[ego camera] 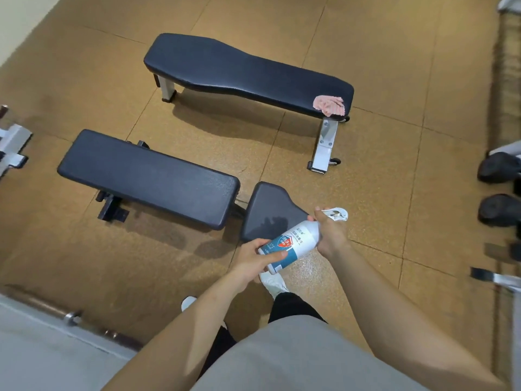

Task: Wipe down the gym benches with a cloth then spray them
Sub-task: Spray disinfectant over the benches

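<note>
The person is holding a spray bottle [293, 244] in both hands, tilted, just over the near edge of the seat pad [270, 210] of the near bench [146, 176]. The left hand [255, 261] is cupping the bottle's base, its fingers [277, 254] curling round the blue label. The right hand [331, 232] is wrapping round the neck just under the white trigger head [337, 214]. I cannot tell whether a finger is lying on the trigger itself.

The pink cloth [329, 105] is lying crumpled on the right end of the far bench [239, 71], touched by neither hand. With the cloth put down and the bottle in hand, the wiping step is probably finished and the spraying step is beginning. The two-handed grip suggests the person is readying the bottle or adjusting its nozzle rather than spraying yet.

The next move is calling for the right hand to take the trigger properly and aim the nozzle down at the seat pad. The spraying would then be working along the long pad and across to the far bench, where the cloth may need lifting clear first.

Both benches are standing on a brown tiled floor [380, 136], with dark dumbbells [496, 167] sitting at the right edge.
</note>
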Tool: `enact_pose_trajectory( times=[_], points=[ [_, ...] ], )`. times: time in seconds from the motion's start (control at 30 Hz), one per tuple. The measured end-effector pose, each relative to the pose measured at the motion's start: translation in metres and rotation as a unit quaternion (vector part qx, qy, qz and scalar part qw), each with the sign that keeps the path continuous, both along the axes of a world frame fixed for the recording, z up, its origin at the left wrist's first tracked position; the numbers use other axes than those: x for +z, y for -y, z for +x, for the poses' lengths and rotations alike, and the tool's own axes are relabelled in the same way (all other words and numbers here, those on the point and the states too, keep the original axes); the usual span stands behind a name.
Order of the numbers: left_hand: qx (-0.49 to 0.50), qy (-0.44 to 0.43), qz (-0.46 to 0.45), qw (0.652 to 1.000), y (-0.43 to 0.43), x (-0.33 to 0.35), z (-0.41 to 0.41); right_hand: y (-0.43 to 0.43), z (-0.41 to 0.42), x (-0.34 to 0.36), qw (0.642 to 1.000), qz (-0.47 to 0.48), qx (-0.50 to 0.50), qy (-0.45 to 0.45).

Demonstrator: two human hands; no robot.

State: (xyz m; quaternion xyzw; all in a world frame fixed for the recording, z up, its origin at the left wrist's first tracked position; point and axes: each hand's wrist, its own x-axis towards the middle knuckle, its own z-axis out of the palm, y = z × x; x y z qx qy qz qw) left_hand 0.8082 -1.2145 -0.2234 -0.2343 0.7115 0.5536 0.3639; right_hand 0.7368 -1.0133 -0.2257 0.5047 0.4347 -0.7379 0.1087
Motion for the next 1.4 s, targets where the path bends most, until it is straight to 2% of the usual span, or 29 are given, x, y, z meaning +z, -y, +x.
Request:
enact_pose_trajectory(
  times=[0.1,0.37,0.53,0.63,0.77,0.93,1.07,1.17,1.3,1.4],
  points=[
    [-0.032,-0.028,-0.005,0.999,0.04,0.006,0.014,0.046,0.01,0.012,1.0,0.023,-0.001,0.001],
    [-0.081,-0.101,-0.02,0.991,0.171,0.031,0.048,0.197,0.021,0.057,0.985,0.123,0.077,-0.094],
    [-0.074,-0.128,0.011,0.989,0.226,0.035,0.058,0.277,0.025,0.079,0.946,0.264,0.148,-0.114],
    [-0.043,-0.137,0.026,0.989,0.246,0.033,0.06,0.312,0.021,0.088,0.924,0.297,0.199,-0.134],
    [0.002,-0.145,0.036,0.989,0.273,0.032,0.054,0.346,0.005,0.091,0.915,0.29,0.238,-0.148],
    [-0.006,-0.153,-0.022,0.988,0.318,0.022,0.033,0.385,-0.023,0.077,0.917,0.256,0.267,-0.148],
    [-0.012,-0.136,-0.047,0.989,0.351,0.024,0.013,0.42,-0.048,0.065,0.918,0.211,0.299,-0.151],
    [-0.001,-0.109,-0.033,0.994,0.374,0.025,-0.006,0.447,-0.072,0.053,0.913,0.178,0.329,-0.163],
    [-0.002,-0.091,-0.049,0.995,0.399,0.028,-0.033,0.475,-0.104,0.04,0.923,0.173,0.323,-0.119],
    [0.001,-0.087,-0.059,0.994,0.413,0.027,-0.052,0.489,-0.122,0.037,0.922,0.149,0.333,-0.127]
  ],
)
